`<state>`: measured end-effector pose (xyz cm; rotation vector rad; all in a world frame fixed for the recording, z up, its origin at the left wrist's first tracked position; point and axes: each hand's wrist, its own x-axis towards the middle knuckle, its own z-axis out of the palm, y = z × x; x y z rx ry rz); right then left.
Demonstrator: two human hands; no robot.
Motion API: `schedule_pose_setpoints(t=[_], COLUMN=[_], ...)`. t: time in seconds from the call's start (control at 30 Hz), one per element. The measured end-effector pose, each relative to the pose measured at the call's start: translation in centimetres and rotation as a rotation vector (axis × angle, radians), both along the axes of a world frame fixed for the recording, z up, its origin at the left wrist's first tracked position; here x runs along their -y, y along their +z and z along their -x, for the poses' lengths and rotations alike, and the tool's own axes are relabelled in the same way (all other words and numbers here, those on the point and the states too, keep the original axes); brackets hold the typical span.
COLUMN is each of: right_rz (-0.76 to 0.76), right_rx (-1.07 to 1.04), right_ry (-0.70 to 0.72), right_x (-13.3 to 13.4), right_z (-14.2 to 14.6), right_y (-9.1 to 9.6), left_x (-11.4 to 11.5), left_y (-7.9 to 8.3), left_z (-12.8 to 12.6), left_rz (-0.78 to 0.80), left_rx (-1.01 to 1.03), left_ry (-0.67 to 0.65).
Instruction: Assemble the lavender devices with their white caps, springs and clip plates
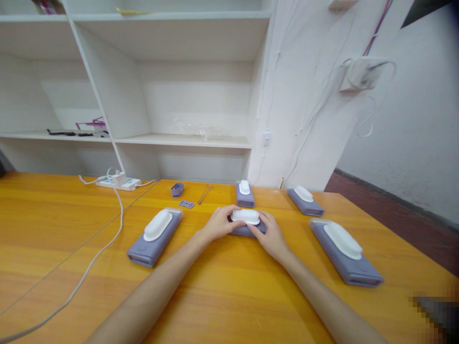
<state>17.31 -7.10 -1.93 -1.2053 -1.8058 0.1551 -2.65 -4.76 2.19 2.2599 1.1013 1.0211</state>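
Note:
Both my hands hold one purple device with a white top piece in the middle of the orange wooden table. My left hand grips its left end with the fingers curled round it. On its right end rests my right hand, fingers closed on the purple body. Several more devices of the same kind lie about: one at the left, one at the right, and two behind.
A white power strip lies at the table's back left, its cable trailing toward the front left. Small purple parts and a thin brush lie behind the devices. White shelves stand behind the table.

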Motion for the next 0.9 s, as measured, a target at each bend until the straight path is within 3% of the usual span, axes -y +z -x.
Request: schedule_pose_setpoints(t=[0.33,0.6,0.9], right_rz=[0.024,0.009,0.060], right_rx=[-0.036,-0.020,-0.036], right_ry=[0.008,0.005,-0.005], right_x=[0.0,-0.1,-0.3], right_z=[0.0,0.1,0.1], right_y=[0.1,0.4,0.2], left_x=[0.1,0.2,-0.8], left_y=[-0.5,0.2,0.3], left_z=[-0.5,-0.4,0.2], left_rz=[0.001,0.035,0.086], left_rx=[0.042,-0.014,-0.010], left_ry=[0.037,0.062,-0.015])
